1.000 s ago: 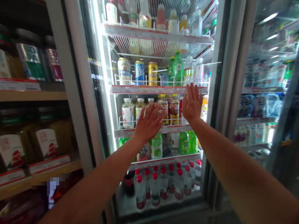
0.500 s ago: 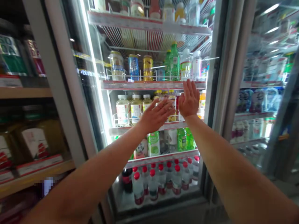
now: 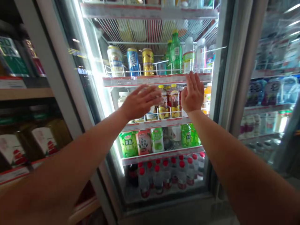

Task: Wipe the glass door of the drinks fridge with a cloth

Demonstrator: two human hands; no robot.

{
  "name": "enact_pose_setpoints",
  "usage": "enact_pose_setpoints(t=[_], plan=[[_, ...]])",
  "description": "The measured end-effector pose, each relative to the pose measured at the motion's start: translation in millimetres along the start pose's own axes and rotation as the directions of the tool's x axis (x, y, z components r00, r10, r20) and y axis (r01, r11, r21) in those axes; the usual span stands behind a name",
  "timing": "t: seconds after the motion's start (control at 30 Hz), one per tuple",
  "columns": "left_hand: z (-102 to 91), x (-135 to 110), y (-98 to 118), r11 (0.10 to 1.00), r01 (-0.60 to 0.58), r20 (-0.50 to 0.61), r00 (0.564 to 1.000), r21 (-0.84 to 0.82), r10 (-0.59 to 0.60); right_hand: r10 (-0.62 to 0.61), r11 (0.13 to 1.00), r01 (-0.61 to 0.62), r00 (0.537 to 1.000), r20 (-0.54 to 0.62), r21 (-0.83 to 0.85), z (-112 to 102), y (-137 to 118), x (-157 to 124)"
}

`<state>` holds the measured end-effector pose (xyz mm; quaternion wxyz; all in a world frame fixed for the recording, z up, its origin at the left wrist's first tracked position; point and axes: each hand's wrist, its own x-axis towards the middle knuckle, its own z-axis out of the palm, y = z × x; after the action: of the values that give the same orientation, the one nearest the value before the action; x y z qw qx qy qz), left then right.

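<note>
A lit drinks fridge with a glass door (image 3: 98,103) fills the middle of the view. My right hand (image 3: 192,93) lies flat on the glass near the door's right edge, fingers stretched upward, level with the can shelf (image 3: 150,80). My left hand (image 3: 140,101) is raised before the glass with its fingers extended to the right and slightly blurred. It is in front of the row of pale bottles (image 3: 123,97). Neither hand holds anything. Fruit jars (image 3: 169,103) show between the two hands.
Cans (image 3: 133,62) and green bottles (image 3: 175,53) stand on the upper shelf, green cartons (image 3: 128,143) lower down, red-capped water bottles (image 3: 164,176) at the bottom. A wooden shelf (image 3: 25,93) with dark bottles is on the left. A second fridge door (image 3: 269,93) stands to the right.
My left hand has moved up and to the left across the glass. My right hand has stayed flat on the door. The view has shifted, showing more of the lower shelves.
</note>
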<state>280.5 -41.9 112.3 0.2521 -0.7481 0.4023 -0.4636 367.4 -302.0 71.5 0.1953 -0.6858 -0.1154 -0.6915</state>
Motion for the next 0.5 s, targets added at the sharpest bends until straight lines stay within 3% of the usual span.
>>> enact_pose_setpoints(t=[0.1,0.17,0.33,0.4,0.5], plan=[[-19.9,1,-45,0.984,0.168,-0.118,0.98,0.062,-0.159,-0.014,1.0,0.014,1.0,-0.011,-0.005,-1,0,0],[-24.5,1,-60,0.968,0.233,-0.146,0.965,0.098,-0.218,-0.023,1.0,0.023,0.999,-0.027,-0.005,-1,1,-1],[-17.7,8,-48,0.906,0.415,-0.215,0.895,0.08,-0.391,-0.039,0.999,0.04,0.997,-0.06,0.008,1,3,-1],[-22.4,12,-48,0.938,0.339,-0.121,0.937,0.077,-0.328,-0.044,0.999,0.045,0.997,-0.059,0.015,2,4,-1],[-41.5,10,-67,0.995,0.066,0.1,0.992,0.074,-0.073,-0.048,0.998,0.05,0.998,-0.045,0.04,1,6,-1]])
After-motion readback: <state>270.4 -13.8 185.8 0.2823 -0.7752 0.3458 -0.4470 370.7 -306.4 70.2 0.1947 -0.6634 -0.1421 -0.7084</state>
